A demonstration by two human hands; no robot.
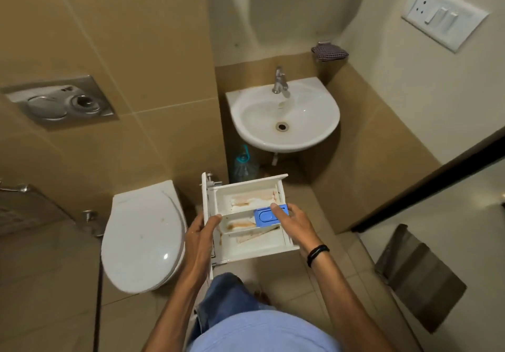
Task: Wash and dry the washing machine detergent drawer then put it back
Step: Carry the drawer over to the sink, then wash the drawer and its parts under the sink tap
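- Head view, the only one I've got: I'm looking down into a small tiled bathroom, and the detergent drawer (254, 253) is out in the air in front of the body, carried in both hands over the floor.
- The left hand (200, 238) is wrapped round the drawer's left end by the front panel, thumb over the top edge.
- The right hand (293, 224) has the right side, fingers underneath and thumb resting on the blue insert (263, 216) in the middle compartment. There's a black wristband (317, 252) on that wrist.
- So both hands are clamped on the drawer, one at each end.
- The drawer is open side up and roughly level. The compartments are white with brownish-orange gunk streaked along the bottoms.
- Where it sits: just right of the closed toilet (142, 237), and short of the white sink (300, 138) on the far wall, not over the basin.
- The tap (279, 81) is at the back of the sink. There might be water coming out, but it's too blurry for me to call.
- A plastic bottle (243, 164) stands on the floor under the sink.
- A checked cloth (329, 52) sits on the ledge in the corner, a switch plate (444, 15) is on the right wall, and a flush plate (61, 101) is on the left wall.
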